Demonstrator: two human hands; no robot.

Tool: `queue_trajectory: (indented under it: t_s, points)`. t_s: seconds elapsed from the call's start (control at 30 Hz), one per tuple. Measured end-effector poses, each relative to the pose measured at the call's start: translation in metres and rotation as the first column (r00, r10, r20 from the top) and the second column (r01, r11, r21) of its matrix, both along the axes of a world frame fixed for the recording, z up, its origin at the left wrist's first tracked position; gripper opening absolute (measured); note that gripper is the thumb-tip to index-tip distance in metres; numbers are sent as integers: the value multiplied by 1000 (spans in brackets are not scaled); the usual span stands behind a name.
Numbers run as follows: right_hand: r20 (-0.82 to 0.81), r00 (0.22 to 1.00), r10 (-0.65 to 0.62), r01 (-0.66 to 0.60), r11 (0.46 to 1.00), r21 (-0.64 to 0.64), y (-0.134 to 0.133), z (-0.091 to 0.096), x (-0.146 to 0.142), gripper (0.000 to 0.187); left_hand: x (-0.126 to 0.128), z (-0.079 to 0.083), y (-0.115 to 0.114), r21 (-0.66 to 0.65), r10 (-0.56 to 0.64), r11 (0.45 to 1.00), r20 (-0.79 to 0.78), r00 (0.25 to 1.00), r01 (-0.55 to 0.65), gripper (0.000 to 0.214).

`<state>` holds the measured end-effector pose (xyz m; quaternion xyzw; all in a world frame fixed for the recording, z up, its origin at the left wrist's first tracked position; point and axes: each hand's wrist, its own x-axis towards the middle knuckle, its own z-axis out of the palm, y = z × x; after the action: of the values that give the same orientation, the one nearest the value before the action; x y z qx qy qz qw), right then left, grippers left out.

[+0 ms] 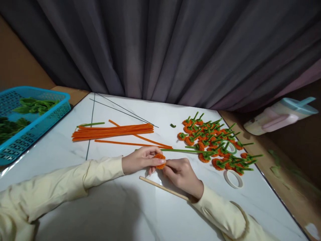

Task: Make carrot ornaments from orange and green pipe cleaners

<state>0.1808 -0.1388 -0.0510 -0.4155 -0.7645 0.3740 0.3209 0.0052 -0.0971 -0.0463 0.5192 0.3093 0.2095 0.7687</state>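
Orange ribbed piece (158, 156) is located above the tabletop (160, 112), between its left and right edges and well apart from the far edge. My left hand (139, 160) is partly closed, clamping the piece between thumb and fingers, the thumb laid across its face. My right hand (184, 175) is curled, thumb and forefinger pinching the piece's right side; their exact contact is hidden. A tan stick (163, 188) lies nearer me than the piece. Expect a light, soft, fuzzy part with little tendency to slip. Hard pressure could flatten its round shape; grip lightly, thumb on the face and fingers behind, leaving the rim's ribs uncrushed.
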Motion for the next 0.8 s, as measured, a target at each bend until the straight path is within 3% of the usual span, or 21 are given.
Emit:
queue_trajectory:
  t_s: [0.07,0.13,0.27,0.43,0.6,0.8]
  points:
    - [139,990,-34,-13,947,322,-4,-3,-2,27,0,-2,-1,-8,18,1000,8,1000,-18,29]
    - [231,968,-93,-35,868,495,-6,-6,-3,26,1,-4,-2,-13,35,999,20,999,-35,29]
    - [350,914,-208,-81,749,657,-8,-9,-4,25,3,-5,-3,-14,67,998,44,997,-67,27]
    - [396,864,-312,-170,559,812,-7,-12,-4,21,5,-2,-3,-71,90,994,82,993,-84,27]
    - [333,892,-306,-112,564,818,-4,-13,-1,17,4,-1,-1,-139,93,988,138,986,-74,27]
    - [302,883,-360,-33,593,804,0,-14,1,13,2,-3,3,-81,97,993,107,989,-89,25]
